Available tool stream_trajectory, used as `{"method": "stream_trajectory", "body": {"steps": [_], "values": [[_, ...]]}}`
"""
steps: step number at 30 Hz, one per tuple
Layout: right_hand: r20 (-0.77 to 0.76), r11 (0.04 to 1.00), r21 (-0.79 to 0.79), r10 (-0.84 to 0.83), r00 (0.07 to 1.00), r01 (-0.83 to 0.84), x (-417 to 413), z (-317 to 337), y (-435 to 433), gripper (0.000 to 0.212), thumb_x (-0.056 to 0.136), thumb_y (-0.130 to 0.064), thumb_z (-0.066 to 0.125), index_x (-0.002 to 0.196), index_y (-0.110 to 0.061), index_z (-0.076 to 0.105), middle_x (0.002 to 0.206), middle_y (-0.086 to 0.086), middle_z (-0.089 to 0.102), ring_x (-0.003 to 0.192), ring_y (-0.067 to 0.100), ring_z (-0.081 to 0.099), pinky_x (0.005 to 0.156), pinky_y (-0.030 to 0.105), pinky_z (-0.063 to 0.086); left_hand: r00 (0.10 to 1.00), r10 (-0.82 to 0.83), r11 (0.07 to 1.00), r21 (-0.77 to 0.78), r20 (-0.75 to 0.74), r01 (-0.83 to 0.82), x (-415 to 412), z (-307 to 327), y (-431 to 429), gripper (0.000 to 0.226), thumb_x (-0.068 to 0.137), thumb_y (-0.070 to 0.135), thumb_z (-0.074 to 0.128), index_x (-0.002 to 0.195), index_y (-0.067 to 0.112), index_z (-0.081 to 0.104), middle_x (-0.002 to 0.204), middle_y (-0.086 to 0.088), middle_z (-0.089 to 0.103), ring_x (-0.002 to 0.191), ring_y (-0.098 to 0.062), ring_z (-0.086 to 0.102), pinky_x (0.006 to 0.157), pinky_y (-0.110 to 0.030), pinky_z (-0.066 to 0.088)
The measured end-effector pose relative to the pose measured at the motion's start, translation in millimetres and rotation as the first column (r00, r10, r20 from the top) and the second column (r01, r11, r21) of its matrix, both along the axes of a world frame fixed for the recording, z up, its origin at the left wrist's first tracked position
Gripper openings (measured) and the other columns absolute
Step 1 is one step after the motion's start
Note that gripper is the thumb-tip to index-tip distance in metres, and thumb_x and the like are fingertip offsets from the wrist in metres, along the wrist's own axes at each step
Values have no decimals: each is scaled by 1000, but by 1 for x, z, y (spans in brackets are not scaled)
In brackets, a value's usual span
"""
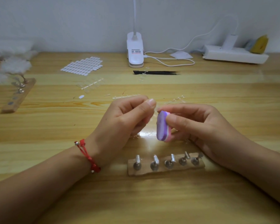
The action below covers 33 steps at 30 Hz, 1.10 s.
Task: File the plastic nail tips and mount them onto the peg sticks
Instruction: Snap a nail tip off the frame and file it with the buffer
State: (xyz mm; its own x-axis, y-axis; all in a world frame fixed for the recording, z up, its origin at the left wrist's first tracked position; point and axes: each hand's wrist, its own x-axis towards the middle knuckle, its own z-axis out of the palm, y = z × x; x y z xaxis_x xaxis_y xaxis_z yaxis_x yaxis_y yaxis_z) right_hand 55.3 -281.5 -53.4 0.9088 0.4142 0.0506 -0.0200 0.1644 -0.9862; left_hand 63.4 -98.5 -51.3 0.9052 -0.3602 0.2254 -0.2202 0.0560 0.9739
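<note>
My left hand (128, 115) pinches a small clear nail tip (155, 109) between thumb and fingers above the table's middle. Right beside it, my right hand (196, 125) holds a purple and pink buffer block (163, 126) upright, its top edge almost at the tip. In front of both hands lies a wooden base (166, 170) with several metal peg sticks (154, 163) standing in it. Clear strips of nail tips (126, 97) lie just beyond my hands.
Black tweezers (157, 72), a sheet of white adhesive tabs (82, 66) and a white clip lamp (135, 50) with its cable sit further back. A second wooden base (18, 96) with pegs lies at the left. A white power strip (234, 56) is at the back right.
</note>
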Motion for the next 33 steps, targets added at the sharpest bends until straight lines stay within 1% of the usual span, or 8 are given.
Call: {"method": "stream_trajectory", "body": {"steps": [6, 10, 14, 18, 22, 26, 30, 33], "values": [[-95, 986, 118, -105, 990, 116, 5, 0, -3, 24, 72, -21, 73, 95, -17, 79, 84, 6, 75, 74, 11, 71, 63, 21, 56, 998, -59, 998, 30, -4, 59, -1, 1, -2, 39, 88, 21, 48, 49, 24, 45, 52, 4, 30, 44, -6, 25, 42, -11, 24], [-29, 999, 31, -44, 999, 45, 1, 0, 0, 25, 73, -22, 77, 98, -20, 78, 88, 8, 76, 78, 12, 72, 66, 21, 56, 999, -35, 999, 14, -9, 35, -1, 0, -1, 38, 87, 21, 48, 50, 22, 44, 52, 1, 28, 43, -6, 24, 42, -11, 24], [-90, 986, 105, -123, 988, 132, 5, 0, -2, 27, 70, -19, 76, 97, -15, 78, 83, 8, 75, 73, 12, 71, 63, 21, 56, 997, -81, 996, 32, -7, 81, -2, 1, -3, 37, 87, 19, 48, 50, 21, 44, 50, 7, 31, 44, -5, 25, 43, -10, 24], [-13, 999, 6, -34, 999, 34, -1, 1, 0, 25, 72, -23, 77, 97, -20, 79, 86, 10, 75, 76, 12, 71, 65, 21, 56, 998, -53, 999, 4, -15, 53, -1, 1, -1, 35, 87, 19, 48, 51, 16, 45, 50, 6, 31, 42, -5, 25, 42, -11, 25], [-90, 984, 115, -123, 988, 133, 4, 0, -2, 23, 73, -17, 70, 93, -15, 79, 80, 7, 74, 71, 12, 70, 61, 21, 56, 996, -84, 996, 25, -6, 84, -3, 1, -2, 36, 87, 19, 48, 52, 17, 45, 50, 9, 33, 43, -4, 26, 43, -9, 25], [-29, 999, 34, -37, 999, 38, 0, 0, 0, 24, 70, -21, 78, 95, -20, 79, 82, 7, 75, 74, 12, 71, 64, 20, 56, 999, -47, 999, -3, -14, 47, -1, 1, 0, 36, 87, 20, 48, 52, 18, 45, 50, 6, 30, 42, -5, 24, 41, -11, 24], [-115, 984, 124, -117, 986, 131, 7, -1, -3, 26, 71, -19, 69, 95, -14, 78, 83, 7, 75, 74, 12, 72, 65, 22, 57, 996, -89, 996, 23, -14, 90, -1, 1, -2, 37, 87, 19, 48, 50, 21, 46, 49, 9, 32, 42, -3, 26, 42, -10, 25], [-71, 994, 81, -70, 995, 76, 5, -1, -2, 26, 70, -20, 73, 95, -17, 79, 83, 7, 75, 74, 12, 71, 65, 21, 56, 999, -48, 999, -6, -25, 48, -1, 1, -1, 38, 87, 19, 48, 49, 21, 45, 49, 10, 31, 41, -4, 25, 41, -10, 24]]}}
